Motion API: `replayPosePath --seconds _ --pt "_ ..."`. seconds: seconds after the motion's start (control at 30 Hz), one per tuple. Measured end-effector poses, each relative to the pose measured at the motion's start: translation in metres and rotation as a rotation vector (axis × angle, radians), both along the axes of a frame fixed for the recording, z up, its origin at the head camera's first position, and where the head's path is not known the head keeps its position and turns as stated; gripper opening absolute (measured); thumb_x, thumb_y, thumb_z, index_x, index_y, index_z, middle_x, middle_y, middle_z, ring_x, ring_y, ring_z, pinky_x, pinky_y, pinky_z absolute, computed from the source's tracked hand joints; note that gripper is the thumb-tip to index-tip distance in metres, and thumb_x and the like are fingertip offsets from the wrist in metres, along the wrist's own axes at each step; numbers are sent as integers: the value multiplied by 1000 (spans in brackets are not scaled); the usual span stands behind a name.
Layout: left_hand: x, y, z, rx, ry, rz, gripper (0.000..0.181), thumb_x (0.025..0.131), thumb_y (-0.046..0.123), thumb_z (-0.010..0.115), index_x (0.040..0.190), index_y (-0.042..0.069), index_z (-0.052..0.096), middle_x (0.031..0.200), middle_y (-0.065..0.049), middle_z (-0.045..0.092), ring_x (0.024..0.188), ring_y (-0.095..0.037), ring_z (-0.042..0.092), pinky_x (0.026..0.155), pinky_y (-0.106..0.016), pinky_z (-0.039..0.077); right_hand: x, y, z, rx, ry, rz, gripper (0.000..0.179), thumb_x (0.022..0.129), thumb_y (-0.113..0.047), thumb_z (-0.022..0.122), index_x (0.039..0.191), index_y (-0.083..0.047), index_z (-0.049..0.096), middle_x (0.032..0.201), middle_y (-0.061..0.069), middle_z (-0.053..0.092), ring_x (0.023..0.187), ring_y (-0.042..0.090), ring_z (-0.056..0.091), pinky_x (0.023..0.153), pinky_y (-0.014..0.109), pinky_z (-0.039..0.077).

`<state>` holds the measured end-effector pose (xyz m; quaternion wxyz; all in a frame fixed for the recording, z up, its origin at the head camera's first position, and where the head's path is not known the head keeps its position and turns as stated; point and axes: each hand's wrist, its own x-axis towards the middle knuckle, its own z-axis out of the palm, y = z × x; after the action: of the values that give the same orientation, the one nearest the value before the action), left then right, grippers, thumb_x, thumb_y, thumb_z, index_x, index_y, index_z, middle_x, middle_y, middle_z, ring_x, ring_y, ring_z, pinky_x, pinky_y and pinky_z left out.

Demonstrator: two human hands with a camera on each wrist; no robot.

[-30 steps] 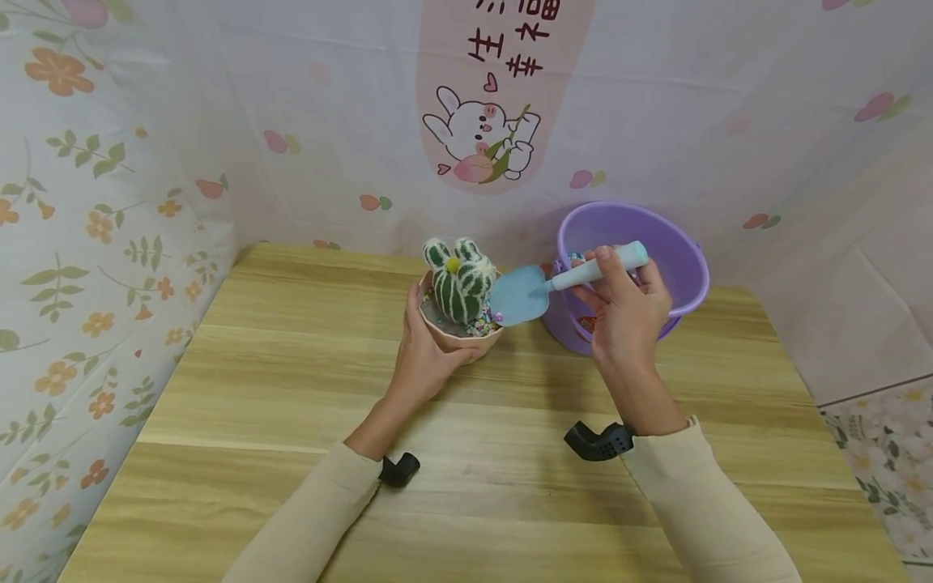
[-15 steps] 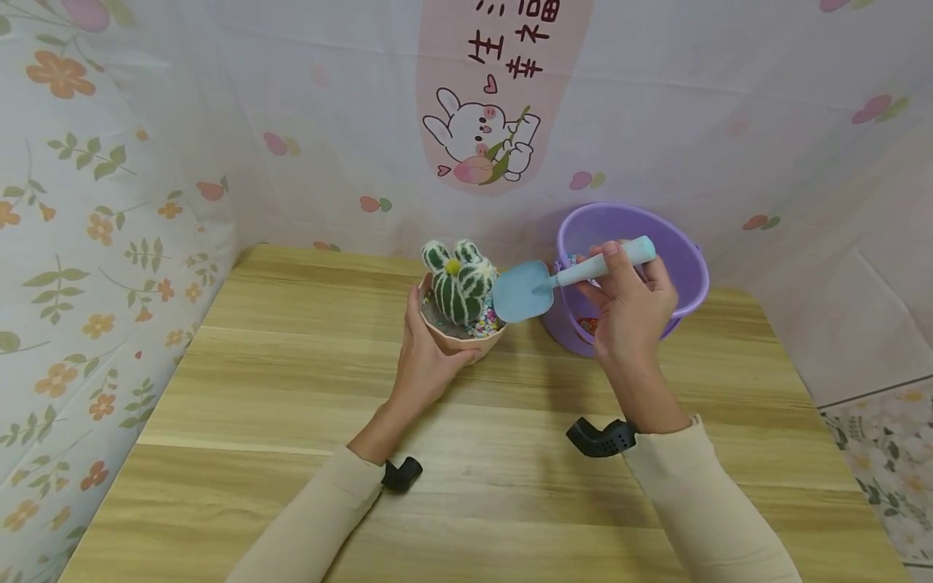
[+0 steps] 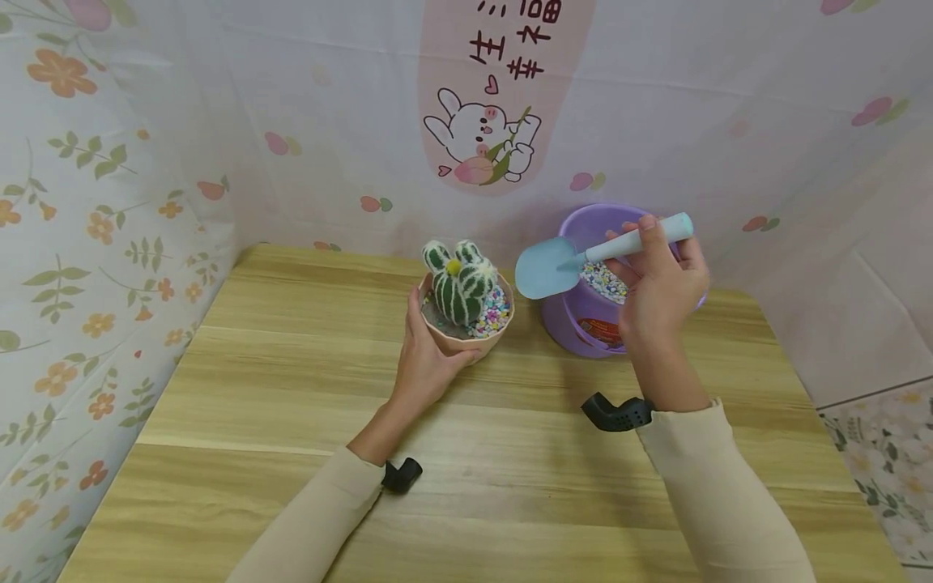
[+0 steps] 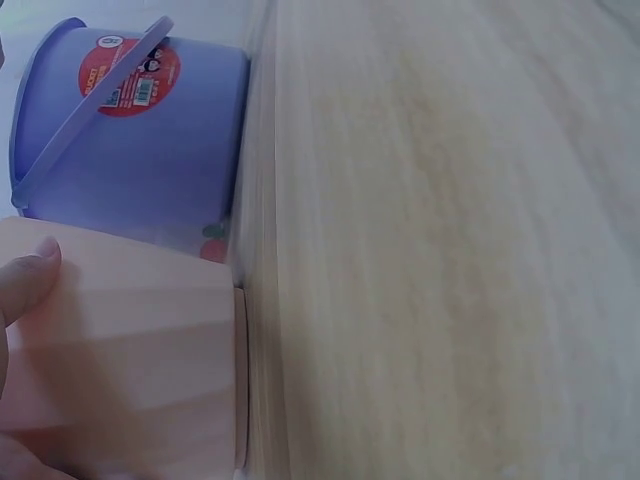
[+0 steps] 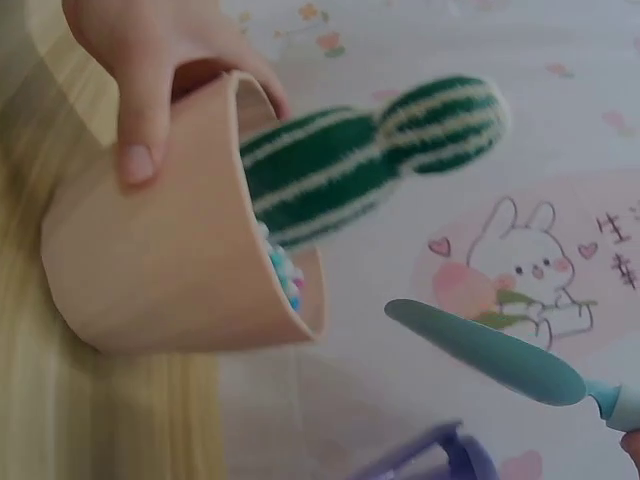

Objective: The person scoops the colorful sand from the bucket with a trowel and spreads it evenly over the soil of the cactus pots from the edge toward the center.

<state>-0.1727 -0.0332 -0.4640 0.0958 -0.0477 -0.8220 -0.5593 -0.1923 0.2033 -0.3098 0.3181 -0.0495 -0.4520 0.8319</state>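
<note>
My left hand grips a peach flowerpot from its near left side, thumb in front. Upright in the pot stands a knitted green-and-white cactus. Colourful pebbles cover the soil to its right, while grey soil shows on the left. My right hand holds a light blue trowel by its handle, over the near rim of a purple bucket. The blade looks bare and points left, apart from the pot. In the right wrist view the blade appears edge-on.
More pebbles lie inside the bucket, whose right part is hidden behind my right hand. Both pot and bucket stand on the wooden table near its back edge. Directly behind hangs a printed cloth.
The right hand has drawn the trowel away from the pot, rightwards and slightly up to the bucket. Pebbles in both pot and bucket show more now. My left hand stays on the pot.
</note>
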Motion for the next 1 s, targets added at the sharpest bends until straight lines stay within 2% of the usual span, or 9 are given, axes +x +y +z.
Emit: replayPosePath --seconds 0.13,0.33,0.5,0.73,1.0 --pt "0 0 -1 -2 11 -2 129 68 30 90 156 23 -3 161 -11 12 145 -31 22 113 -52 28 -2 11 3 -4 26 -4 32 77 -12 83 93 6 63 85 21 66 73 35 71 54 38 58" --pt "0 0 0 -4 7 0 128 68 29 90 157 21 -3 162 -11 11 146 -31 21 113 -52 28 -4 26 7 -42 9 -20 34 77 -13 83 97 4 62 85 18 65 74 35 71 57 40 58" --pt "0 1 2 -1 -4 2 128 69 29 90 157 20 -2 162 -11 11 146 -31 21 113 -52 27 -7 35 11 -70 12 -40 32 78 -12 82 97 5 62 84 19 65 73 36 70 53 40 57" --pt "0 0 1 -1 8 -7 128 69 31 89 156 21 -3 162 -10 11 146 -29 21 113 -52 28 -13 46 14 -68 -10 -61 30 81 -13 80 98 4 62 85 18 66 70 34 70 51 37 56" --pt "0 0 0 -3 -7 -9 128 69 32 89 156 21 -4 162 -11 11 146 -29 21 113 -51 28 -19 60 13 -138 -43 -102 28 83 -14 78 99 1 62 84 16 65 70 34 71 49 36 55"
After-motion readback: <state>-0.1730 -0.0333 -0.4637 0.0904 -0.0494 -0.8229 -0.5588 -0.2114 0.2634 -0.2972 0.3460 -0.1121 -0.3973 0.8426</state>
